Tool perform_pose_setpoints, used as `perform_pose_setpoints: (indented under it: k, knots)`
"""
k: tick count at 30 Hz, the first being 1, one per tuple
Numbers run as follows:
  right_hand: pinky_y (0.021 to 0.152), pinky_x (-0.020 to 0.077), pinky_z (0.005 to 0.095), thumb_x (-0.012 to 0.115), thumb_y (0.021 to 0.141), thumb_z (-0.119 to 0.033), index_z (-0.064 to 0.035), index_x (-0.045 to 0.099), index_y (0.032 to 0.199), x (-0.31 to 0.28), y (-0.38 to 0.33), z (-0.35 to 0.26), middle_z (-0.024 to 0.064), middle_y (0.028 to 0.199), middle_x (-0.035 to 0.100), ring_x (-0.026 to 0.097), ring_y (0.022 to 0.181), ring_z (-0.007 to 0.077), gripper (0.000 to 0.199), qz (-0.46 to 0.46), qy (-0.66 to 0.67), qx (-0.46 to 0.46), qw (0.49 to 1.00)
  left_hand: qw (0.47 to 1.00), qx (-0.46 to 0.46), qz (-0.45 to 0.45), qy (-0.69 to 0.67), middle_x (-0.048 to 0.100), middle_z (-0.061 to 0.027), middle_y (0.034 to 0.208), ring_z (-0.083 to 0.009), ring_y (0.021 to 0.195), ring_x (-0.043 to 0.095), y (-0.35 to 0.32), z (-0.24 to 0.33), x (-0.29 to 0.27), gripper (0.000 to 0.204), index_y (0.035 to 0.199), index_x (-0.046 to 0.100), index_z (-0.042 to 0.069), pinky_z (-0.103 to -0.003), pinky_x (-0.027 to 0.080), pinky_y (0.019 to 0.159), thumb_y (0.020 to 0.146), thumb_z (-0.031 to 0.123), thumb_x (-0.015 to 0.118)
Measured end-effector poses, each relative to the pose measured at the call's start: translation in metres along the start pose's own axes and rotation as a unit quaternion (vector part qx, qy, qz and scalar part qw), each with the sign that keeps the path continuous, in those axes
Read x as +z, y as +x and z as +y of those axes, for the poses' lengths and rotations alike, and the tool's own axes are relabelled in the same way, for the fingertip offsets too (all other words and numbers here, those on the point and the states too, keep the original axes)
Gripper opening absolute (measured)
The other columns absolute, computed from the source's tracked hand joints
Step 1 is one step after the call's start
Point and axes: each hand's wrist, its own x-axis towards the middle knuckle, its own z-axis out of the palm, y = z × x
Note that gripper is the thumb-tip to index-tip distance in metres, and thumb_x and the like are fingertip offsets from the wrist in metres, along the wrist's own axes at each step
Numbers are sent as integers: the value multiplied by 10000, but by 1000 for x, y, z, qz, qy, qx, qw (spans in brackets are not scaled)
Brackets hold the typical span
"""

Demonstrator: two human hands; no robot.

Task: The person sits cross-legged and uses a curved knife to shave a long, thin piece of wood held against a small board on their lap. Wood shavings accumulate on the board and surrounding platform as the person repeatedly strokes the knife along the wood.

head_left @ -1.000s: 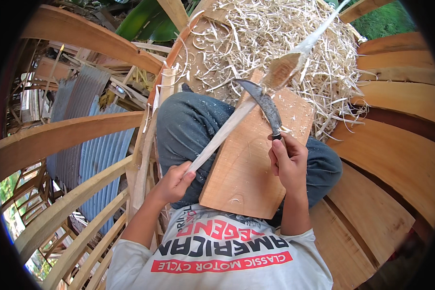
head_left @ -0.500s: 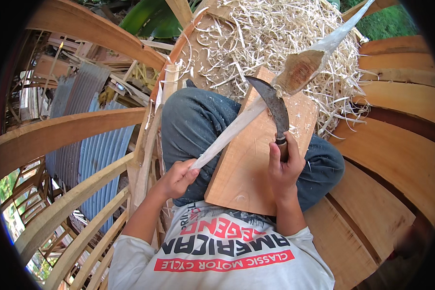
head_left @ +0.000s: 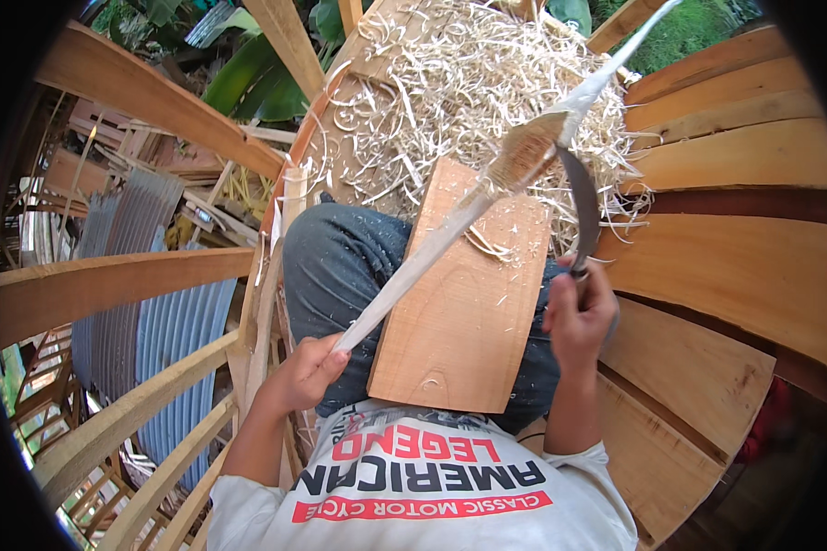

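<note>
The left hand (head_left: 311, 370) sits low beside the left thigh, fingers clamped around the near end of a long pale wooden stick (head_left: 423, 260). The right hand (head_left: 577, 310) is raised over the right thigh, fist closed on the handle of a curved dark knife (head_left: 583, 209); the blade arcs up and away from the fist toward the stick's upper part.

The stick runs diagonally from the left hand up and to the right, across a flat reddish wooden board (head_left: 464, 321) resting on the person's lap. Its surface is whitish and shaved. Near the blade tip it widens into a brownish, rough-fibred section, then tapers on toward the upper right edge of the view.

The board carries a few loose curls. Beyond the knees lies a heap of pale wood shavings (head_left: 450, 83). Curved wooden planks (head_left: 744, 239) spread to the right, bent wooden ribs (head_left: 110, 285) to the left, with corrugated metal sheets (head_left: 175, 321) below them and green leaves (head_left: 248, 78) at the far top.
</note>
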Motion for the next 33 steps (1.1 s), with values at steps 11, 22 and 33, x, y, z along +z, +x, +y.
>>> perform_pose_setpoints:
  k: [11, 22, 33]
  knots:
    - [436, 388, 285, 678, 828, -67, 10, 556, 918, -3, -27, -23, 83, 526, 487, 500, 427, 167, 170, 29, -121, -115, 986, 983, 56, 19, 177, 447, -163, 548, -248, 462, 512, 2, 37, 38, 266, 1047, 557, -36, -337, 374, 478, 951, 196, 468]
    - [412, 419, 314, 726, 805, -138, -36, 455, 1028, -36, -40, -10, 70, 552, 525, 561, 447, 218, 366, 73, -121, -128, 982, 988, 78, 30, 132, 441, -46, 550, -106, 494, 451, 2, 49, 69, 269, 937, 544, -25, -281, 355, 469, 975, 222, 445]
    - [427, 365, 295, 708, 793, -75, -36, 525, 989, -42, -35, -12, 65, 558, 478, 455, 452, 141, 270, 49, -139, -299, 943, 984, 108, 11, 141, 434, -35, 557, -93, 513, 422, 2, 60, 85, 270, 882, 521, -8, -282, 355, 480, 977, 232, 444]
